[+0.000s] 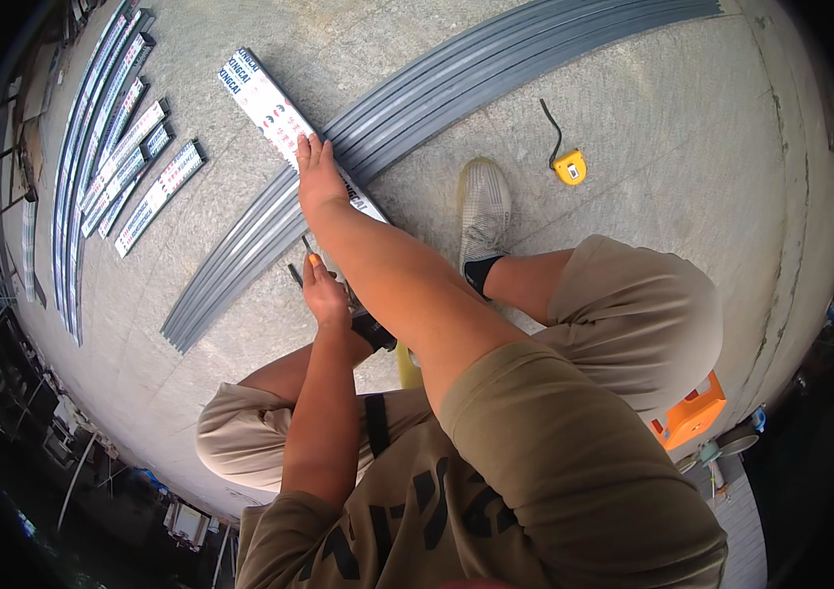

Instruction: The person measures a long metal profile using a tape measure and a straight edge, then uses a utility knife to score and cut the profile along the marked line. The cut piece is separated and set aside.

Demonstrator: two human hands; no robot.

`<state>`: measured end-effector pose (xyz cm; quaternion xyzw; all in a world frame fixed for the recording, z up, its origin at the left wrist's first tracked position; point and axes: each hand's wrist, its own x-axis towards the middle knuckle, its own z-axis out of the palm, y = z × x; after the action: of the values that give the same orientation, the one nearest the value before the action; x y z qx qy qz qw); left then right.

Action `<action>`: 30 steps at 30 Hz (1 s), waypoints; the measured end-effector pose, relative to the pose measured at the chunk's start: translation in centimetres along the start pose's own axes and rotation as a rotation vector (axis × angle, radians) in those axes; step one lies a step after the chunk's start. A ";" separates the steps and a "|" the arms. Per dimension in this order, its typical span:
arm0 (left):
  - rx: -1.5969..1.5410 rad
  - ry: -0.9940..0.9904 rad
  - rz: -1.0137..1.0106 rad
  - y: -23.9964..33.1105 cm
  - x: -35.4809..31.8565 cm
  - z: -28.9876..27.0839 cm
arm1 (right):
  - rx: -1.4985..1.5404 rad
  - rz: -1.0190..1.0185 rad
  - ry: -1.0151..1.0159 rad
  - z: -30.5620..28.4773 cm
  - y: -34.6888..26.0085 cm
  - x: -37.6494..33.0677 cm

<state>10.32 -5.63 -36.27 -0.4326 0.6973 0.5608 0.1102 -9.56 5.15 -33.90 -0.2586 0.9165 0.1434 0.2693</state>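
Observation:
My right hand (320, 182) lies with its fingers stretched out on a flat length of profile (279, 118) wrapped in white printed film. This piece lies slantwise across a bundle of long grey profiles (377, 123) on the ground. My left hand (324, 294), nearer to me, is closed round a thin tool with an orange end (314, 259) and a dark narrow tip, which points at the near side of the grey bundle. The tool's exact kind is too small to tell. A short dark object (295, 274) shows just left of that hand, partly unclear.
Several film-wrapped profiles (160, 196), long and short, lie on the concrete at the left. A yellow tape measure (570, 167) with a black strap rests at the right, beyond my shoe (484, 211). An orange plastic object (694, 412) stands behind my right knee.

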 end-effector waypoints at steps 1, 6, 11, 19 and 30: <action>0.003 -0.004 -0.010 -0.6 0.2 -0.3 | 0.011 0.019 0.005 0.1 -0.1 0.0; -0.057 -0.003 -0.036 -2.3 0.9 -0.6 | 0.033 0.011 0.015 0.3 0.3 0.1; -0.091 0.016 -0.026 -3.5 1.3 -0.5 | 0.025 -0.026 0.013 -0.3 0.9 -0.8; 0.007 0.062 -0.033 -1.9 0.1 0.3 | 0.121 0.045 0.094 0.5 0.6 -0.4; 0.042 0.047 -0.030 -2.3 0.3 0.4 | 0.066 0.031 0.083 0.5 0.2 -0.1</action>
<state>11.69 -5.43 -38.13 -0.4537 0.7047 0.5340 0.1112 -9.34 5.55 -34.22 -0.2411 0.9351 0.1063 0.2371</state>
